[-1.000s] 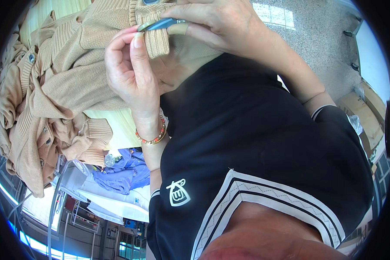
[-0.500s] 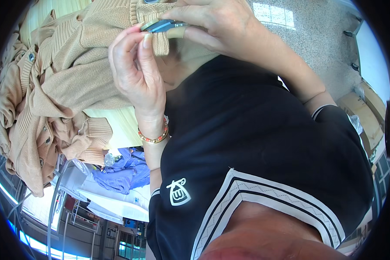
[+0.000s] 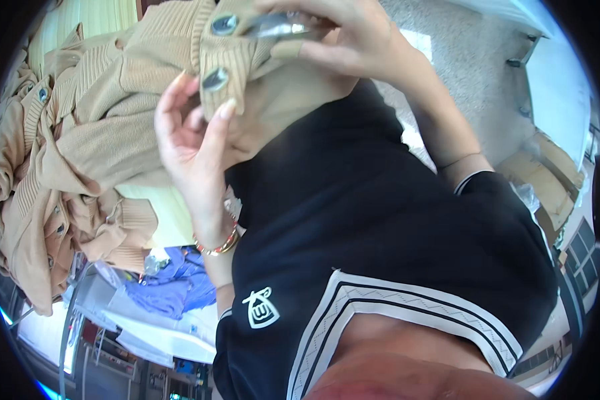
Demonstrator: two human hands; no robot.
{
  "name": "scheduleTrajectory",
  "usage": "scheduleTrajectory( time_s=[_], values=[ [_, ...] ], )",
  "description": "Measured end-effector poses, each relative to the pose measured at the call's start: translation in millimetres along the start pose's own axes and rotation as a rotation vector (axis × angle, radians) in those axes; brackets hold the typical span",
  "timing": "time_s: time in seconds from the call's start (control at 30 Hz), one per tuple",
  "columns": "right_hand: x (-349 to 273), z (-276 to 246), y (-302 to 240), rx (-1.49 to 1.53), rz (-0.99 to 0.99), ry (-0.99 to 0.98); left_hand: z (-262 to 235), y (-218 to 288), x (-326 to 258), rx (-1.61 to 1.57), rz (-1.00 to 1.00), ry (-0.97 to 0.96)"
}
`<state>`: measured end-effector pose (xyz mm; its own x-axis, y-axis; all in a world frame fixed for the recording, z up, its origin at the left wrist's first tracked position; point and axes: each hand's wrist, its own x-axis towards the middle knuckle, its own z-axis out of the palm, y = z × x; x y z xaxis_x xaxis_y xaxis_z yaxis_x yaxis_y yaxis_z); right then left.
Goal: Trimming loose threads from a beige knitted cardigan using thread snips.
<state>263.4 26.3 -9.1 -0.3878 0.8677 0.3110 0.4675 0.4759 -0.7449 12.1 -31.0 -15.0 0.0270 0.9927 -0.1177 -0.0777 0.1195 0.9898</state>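
Observation:
A tan knitted cardigan (image 3: 100, 147) with ribbed bands lies bunched across a pale table. Between finger and thumb, my left hand (image 3: 193, 140) pinches the lower end of its button band (image 3: 230, 57). Two dark, shiny buttons show on that band, one of them (image 3: 215, 79) just above my left thumb. My right hand (image 3: 347, 43) is closed around small thread snips (image 3: 280, 28), smeared by motion. Their blades point left toward the upper button, apart from the left hand. A yellowish cover wraps my right thumb tip.
Purple-blue clothing (image 3: 170, 283) lies in a white trough (image 3: 147, 317) below the table edge (image 3: 170, 213). More tan knitwear hangs over the table's left side. To the right, a cardboard box (image 3: 543, 173) stands on the speckled floor near a white panel (image 3: 560, 100).
My right hand has drawn the snips up and to the right, away from my left fingers. My left hand has moved down and left, and the band's buttons now face up.

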Motion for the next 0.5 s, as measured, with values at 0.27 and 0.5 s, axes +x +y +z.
scheduleTrajectory(
  time_s=[0.27, 0.5],
  values=[
    [37, 5, 93, 0.633, 0.499, -0.035, -19, -4, -1, 0.178, 0.006, -0.015],
    [42, 3, 80, 0.378, 0.316, -0.244, -94, 93, 0, 0.824, 0.557, 0.234]
  ],
)
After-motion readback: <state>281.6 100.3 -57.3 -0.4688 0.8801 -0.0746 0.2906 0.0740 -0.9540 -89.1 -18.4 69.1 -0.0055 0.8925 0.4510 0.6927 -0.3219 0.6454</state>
